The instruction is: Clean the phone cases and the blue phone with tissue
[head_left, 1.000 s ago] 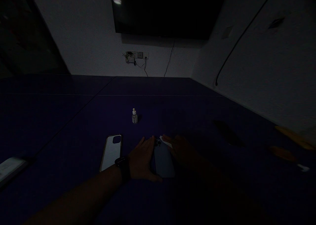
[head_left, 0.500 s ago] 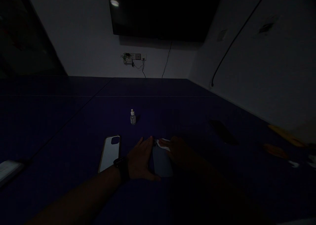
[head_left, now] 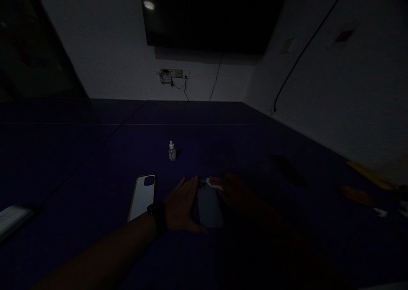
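Note:
A blue-grey smartphone point(head_left: 210, 208) lies back up on the dark purple tabletop, its camera lenses at the upper left corner. My left hand point(head_left: 181, 205), with a black watch on the wrist, lies flat along the phone's left side. Its fingertips are by the top corner and its outstretched thumb by the bottom corner. My right hand point(head_left: 231, 188) presses a white tissue point(head_left: 216, 185) against the phone's upper right part, just right of the lenses. The dim light hides most of its fingers. Left of my left wrist lies a phone case point(head_left: 142, 196) with a pale back and a camera cut-out.
A small white-capped dropper bottle point(head_left: 172, 153) stands beyond my hands. A dark flat object point(head_left: 288, 170) lies to the right, with yellow point(head_left: 371, 175) and orange point(head_left: 356, 195) items farther over. A white box-like object point(head_left: 14, 218) is at the left edge.
My right hand and the tissue have shifted slightly right, off the camera lenses, which now show. My left hand and the phone stay in place.

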{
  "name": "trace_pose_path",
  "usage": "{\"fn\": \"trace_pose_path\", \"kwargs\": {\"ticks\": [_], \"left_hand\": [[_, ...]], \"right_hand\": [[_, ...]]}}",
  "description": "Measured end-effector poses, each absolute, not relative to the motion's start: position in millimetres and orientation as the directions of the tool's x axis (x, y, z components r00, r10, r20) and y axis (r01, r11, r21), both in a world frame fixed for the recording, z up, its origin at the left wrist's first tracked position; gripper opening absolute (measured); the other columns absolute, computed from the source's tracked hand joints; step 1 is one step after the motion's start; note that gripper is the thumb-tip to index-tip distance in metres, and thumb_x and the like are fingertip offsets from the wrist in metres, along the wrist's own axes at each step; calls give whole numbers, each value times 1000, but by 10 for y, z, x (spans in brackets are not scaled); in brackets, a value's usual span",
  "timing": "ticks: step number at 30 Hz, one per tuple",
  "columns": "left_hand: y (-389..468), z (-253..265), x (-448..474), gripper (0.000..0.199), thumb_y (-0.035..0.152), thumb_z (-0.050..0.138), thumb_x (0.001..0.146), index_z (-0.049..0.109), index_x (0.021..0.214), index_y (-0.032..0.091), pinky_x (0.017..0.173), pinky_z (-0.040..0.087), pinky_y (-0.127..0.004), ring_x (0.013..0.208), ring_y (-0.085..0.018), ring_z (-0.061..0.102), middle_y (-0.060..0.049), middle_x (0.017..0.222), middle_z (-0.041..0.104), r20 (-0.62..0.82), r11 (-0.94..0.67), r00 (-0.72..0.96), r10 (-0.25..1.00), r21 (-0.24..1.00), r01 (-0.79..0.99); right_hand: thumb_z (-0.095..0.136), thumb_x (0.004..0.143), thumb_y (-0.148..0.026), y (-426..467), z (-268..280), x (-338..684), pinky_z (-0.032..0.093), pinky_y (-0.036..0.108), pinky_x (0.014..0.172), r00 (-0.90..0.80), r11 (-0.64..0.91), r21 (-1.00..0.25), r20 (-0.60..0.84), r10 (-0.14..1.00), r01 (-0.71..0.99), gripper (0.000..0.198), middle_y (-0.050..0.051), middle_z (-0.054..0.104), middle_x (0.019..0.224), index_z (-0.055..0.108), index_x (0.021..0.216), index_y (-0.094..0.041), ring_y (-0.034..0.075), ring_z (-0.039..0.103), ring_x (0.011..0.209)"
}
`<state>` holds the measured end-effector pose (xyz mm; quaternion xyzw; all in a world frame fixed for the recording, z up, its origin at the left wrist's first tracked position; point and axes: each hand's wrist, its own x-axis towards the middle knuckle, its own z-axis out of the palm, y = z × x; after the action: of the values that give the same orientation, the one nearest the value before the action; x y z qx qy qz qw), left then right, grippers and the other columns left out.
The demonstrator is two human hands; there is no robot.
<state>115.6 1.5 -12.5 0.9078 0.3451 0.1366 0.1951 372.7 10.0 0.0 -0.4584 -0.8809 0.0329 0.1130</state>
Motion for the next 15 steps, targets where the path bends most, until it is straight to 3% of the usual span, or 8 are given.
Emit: {"fn": "trace_pose_path", "kwargs": {"ticks": [6, 10, 12, 15], "left_hand": [[-59, -41, 1162, 137, 86, 63, 67, -1, 159, 6, 122, 14, -65, 153, -44, 17, -31, 163, 16, 133, -706, 724, 677, 398, 586], [-211, 246, 1152, 120, 86, 53, 77, 11, 159, 9, 122, 20, -60, 153, -42, 19, -28, 164, 20, 96, -666, 668, 738, 257, 700], [-265, 456, 1104, 109, 77, 61, 78, 23, 157, 13, 118, 27, -62, 149, -45, 29, -26, 160, 31, 18, -561, 563, 826, 125, 818], [-256, 732, 944, 91, 66, 60, 85, 36, 152, 11, 99, 48, -58, 128, -47, 55, -29, 142, 54, -146, -247, 236, 961, -65, 967]], "right_hand": [[38, 101, -25, 239, -131, 3774, 44, 43, 90, -482, 537, -241, 254, 839, 808, 46, 10, 67, 132, 58, 143, -25, 25, 58, 97], [34, 103, -30, 286, -151, 3828, 46, 42, 88, -450, 510, -276, 254, 856, 814, 46, 10, 71, 123, 60, 141, -24, 24, 60, 94], [33, 103, -31, 303, -160, 3857, 47, 42, 88, -446, 509, -301, 257, 858, 806, 46, 8, 70, 128, 60, 140, -27, 24, 61, 94], [31, 103, -32, 329, -186, 3895, 48, 45, 88, -436, 515, -309, 292, 851, 799, 47, 5, 65, 138, 61, 139, -28, 25, 60, 94]]}}
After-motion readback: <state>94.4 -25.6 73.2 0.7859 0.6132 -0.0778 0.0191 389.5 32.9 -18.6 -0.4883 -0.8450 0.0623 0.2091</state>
